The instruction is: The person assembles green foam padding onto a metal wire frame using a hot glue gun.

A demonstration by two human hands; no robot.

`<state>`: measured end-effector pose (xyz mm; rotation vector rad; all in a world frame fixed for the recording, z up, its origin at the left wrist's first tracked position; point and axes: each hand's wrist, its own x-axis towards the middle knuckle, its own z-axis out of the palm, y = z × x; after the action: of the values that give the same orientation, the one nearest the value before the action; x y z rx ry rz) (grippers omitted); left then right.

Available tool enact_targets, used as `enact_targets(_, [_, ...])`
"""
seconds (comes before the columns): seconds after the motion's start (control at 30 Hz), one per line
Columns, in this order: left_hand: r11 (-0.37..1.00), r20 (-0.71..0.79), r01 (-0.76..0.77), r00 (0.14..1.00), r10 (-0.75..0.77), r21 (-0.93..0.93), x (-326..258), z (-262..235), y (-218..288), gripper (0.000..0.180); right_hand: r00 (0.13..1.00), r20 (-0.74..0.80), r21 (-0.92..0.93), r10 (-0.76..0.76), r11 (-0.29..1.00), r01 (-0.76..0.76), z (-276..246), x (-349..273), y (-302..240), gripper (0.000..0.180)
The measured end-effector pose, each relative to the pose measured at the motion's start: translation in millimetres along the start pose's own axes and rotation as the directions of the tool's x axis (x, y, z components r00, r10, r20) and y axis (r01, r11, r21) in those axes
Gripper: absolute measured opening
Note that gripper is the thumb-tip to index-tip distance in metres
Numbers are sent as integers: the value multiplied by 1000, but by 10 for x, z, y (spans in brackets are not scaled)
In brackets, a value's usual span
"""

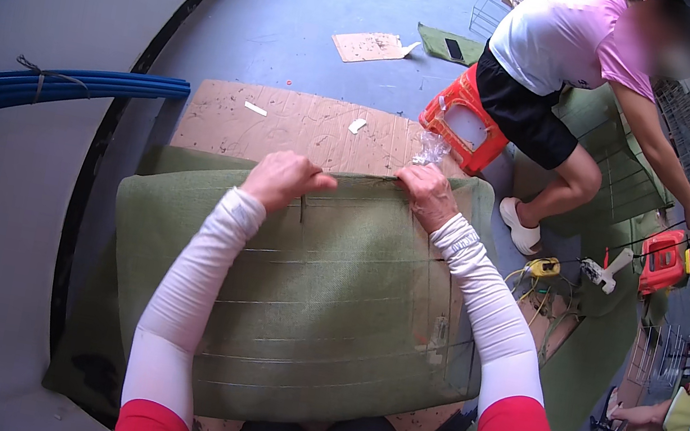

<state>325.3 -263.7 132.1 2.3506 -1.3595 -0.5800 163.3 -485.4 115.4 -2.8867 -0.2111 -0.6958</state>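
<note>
A green fabric sheet (324, 285) lies across my lap, with thin wire rods (286, 297) showing in rows along it. My left hand (282, 179) is closed at the sheet's far edge, its thumb pointing right. Just below that thumb, a short dark strip (303, 210) hangs against the fabric. Farther right on the same edge, my right hand (428, 197) pinches the fabric, fingers curled over the rim. The undersides of both grips are hidden.
Brown cardboard (224, 118) covers the floor beyond the sheet. A bundle of blue tubes (65, 91) juts in at left. At right, a co-worker (554, 59) sits on a red stool (469, 127), near a glue gun (608, 270) and a red case (662, 261).
</note>
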Motion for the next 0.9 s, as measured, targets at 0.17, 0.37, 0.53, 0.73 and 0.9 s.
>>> enact_targets(0.17, [986, -288, -65, 951, 108, 155, -95, 139, 39, 40, 1000, -3, 31, 3, 1000, -3, -72, 56, -96, 22])
enact_targets(0.37, [990, -340, 13, 940, 35, 139, -136, 145, 111, 32, 976, 209, -56, -61, 996, 74, -282, 405, -236, 42])
enact_targets(0.53, [979, -386, 91, 922, -14, 182, -123, 190, 136, 31, 912, 408, 174, -36, 984, -39, 162, 909, -587, 44])
enact_targets(0.73, [994, -224, -93, 969, 105, 64, -185, 68, 53, 37, 874, 485, 108, 3, 992, -64, 344, 767, -648, 43])
enact_targets(0.9, [936, -211, -141, 975, 74, -322, -239, -412, -411, 54, 915, 398, -17, -65, 997, 78, 359, 756, -676, 41])
